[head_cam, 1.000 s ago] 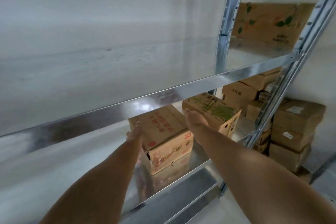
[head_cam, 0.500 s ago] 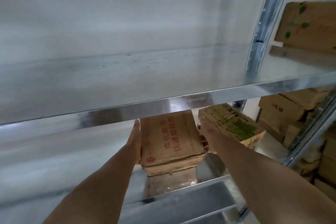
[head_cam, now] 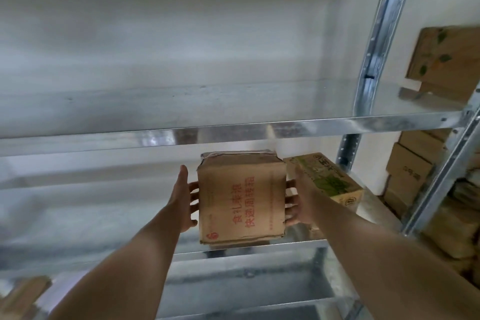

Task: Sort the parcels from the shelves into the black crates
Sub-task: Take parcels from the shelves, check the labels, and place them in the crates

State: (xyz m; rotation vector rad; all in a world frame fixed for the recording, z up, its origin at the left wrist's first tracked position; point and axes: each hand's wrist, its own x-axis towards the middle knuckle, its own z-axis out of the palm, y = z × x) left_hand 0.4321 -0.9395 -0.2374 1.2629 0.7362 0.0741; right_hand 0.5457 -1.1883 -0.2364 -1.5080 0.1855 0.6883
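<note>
Against the frame half a second ago, the red-printed parcel is no longer lying flat on the lower shelf. It is sitting higher, with its printed face tipping toward the camera. Its bottom edge is hanging right at the shelf's front lip; whether it is touching cannot be told. The view is also swinging right, showing more of the steel upright and the stacked boxes beyond it. The parcel's top edge is lying close under the front rail of the upper shelf, leaving only a narrow gap. The green-printed box is standing just beside it on the right, while open shelf surface is stretching away on the left. Both arms are reaching forward, nearly straight. The left hand is pressing its palm to the parcel's left side, thumb pointing up, its fingers spreading apart and curling round behind. The right hand is mirroring it in the gap beside the green-printed box, its fingers likewise hooking behind the parcel and clamping it.
</note>
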